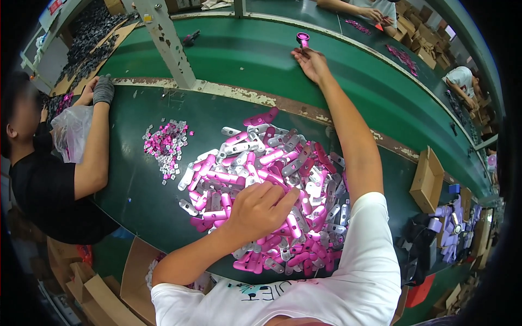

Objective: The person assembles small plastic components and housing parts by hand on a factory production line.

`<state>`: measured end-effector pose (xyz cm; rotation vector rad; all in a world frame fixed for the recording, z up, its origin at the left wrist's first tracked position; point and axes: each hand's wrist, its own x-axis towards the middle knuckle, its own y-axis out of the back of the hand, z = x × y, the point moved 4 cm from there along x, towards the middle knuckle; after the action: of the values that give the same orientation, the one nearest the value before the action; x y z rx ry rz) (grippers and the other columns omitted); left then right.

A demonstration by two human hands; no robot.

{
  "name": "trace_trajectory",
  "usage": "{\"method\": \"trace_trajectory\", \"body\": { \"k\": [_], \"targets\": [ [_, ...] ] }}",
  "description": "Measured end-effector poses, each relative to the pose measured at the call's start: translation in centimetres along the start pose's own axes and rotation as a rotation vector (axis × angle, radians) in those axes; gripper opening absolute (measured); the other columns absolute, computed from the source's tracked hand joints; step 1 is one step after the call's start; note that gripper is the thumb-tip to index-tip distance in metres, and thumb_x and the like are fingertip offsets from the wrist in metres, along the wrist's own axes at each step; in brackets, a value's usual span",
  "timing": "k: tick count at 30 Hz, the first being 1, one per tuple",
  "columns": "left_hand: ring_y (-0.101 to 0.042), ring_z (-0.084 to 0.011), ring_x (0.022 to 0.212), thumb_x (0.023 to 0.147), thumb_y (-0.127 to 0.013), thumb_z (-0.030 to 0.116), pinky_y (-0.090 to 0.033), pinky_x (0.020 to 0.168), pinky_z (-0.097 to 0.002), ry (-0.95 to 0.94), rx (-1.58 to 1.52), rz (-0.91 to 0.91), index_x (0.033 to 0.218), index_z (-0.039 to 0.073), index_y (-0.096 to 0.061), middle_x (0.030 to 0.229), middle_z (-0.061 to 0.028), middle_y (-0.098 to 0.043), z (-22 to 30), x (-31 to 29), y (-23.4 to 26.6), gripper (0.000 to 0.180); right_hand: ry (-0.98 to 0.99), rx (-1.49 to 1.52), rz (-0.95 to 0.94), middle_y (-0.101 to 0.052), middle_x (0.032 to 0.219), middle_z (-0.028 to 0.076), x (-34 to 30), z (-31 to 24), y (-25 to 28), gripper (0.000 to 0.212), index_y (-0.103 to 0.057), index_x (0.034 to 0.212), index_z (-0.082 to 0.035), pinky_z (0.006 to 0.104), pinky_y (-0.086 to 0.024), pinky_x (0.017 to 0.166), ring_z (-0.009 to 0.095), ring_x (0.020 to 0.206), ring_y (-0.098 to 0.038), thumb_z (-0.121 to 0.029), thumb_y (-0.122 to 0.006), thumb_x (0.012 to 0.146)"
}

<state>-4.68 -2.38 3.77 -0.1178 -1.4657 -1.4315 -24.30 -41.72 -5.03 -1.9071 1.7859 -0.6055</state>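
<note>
A big heap of pink and silver oblong parts (272, 163) lies on the dark green table (136, 190) in front of me. My left hand (260, 209) rests on the near side of the heap, fingers curled down and thumb pressed in, closed on pieces of it. My right hand (310, 62) is stretched far out over the green conveyor belt (239, 54), fingers apart and holding nothing. Just beyond its fingertips stands a small round pink piece (303, 38).
A smaller pile of tiny pink and silver bits (166, 144) lies to the left. A co-worker's arm (95, 146) and a plastic bag (70, 130) are at the left edge. A metal post (166, 43) stands behind. An open cardboard box (427, 179) sits to the right.
</note>
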Motion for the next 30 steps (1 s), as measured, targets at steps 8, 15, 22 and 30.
{"method": "trace_trajectory", "body": {
  "k": [8, 15, 22, 30],
  "targets": [
    [-0.047, -0.0146, 0.054, 0.065, -0.067, 0.002, -0.037, 0.045, -0.0295, 0.013, 0.001, -0.028, 0.088, 0.005, -0.068, 0.061, -0.0002, -0.043, 0.0, 0.1, 0.0, 0.023, 0.058, -0.196, 0.1, -0.06, 0.104, 0.028, 0.5, -0.5, 0.7, 0.027, -0.048, 0.106, 0.017, 0.0338, -0.057, 0.078, 0.035, 0.092, -0.065, -0.007, -0.046, 0.095],
    [-0.048, -0.0148, 0.055, 0.065, -0.067, 0.003, -0.037, 0.045, -0.0297, 0.023, -0.001, -0.046, 0.089, 0.006, -0.068, 0.061, -0.0006, -0.044, -0.2, -0.1, -0.2, 0.024, 0.141, -0.129, 0.031, -0.063, 0.1, 0.027, -0.3, -1.1, -0.9, 0.027, -0.049, 0.106, 0.013, 0.0333, -0.055, 0.074, 0.033, 0.09, -0.066, -0.013, -0.046, 0.097],
    [-0.048, -0.0152, 0.055, 0.066, -0.067, 0.003, -0.038, 0.046, -0.0298, 0.023, -0.007, -0.059, 0.09, 0.006, -0.067, 0.062, -0.0009, -0.046, -0.1, -0.2, -0.3, 0.024, 0.081, -0.313, 0.117, -0.065, 0.1, 0.022, 0.7, -0.5, 1.2, 0.024, -0.051, 0.105, 0.008, 0.0298, -0.053, 0.069, 0.027, 0.083, -0.067, -0.014, -0.046, 0.097],
    [-0.05, -0.0159, 0.058, 0.066, -0.066, 0.003, -0.04, 0.049, -0.0302, 0.028, -0.03, -0.058, 0.089, 0.005, -0.067, 0.064, -0.0013, -0.047, -0.3, -0.1, -0.1, 0.024, 0.24, -1.017, 0.174, -0.067, 0.098, 0.017, 1.4, -1.9, 2.1, 0.026, -0.063, 0.105, 0.003, 0.0302, -0.051, 0.069, 0.021, 0.078, -0.067, -0.018, -0.057, 0.091]
  ]
}}
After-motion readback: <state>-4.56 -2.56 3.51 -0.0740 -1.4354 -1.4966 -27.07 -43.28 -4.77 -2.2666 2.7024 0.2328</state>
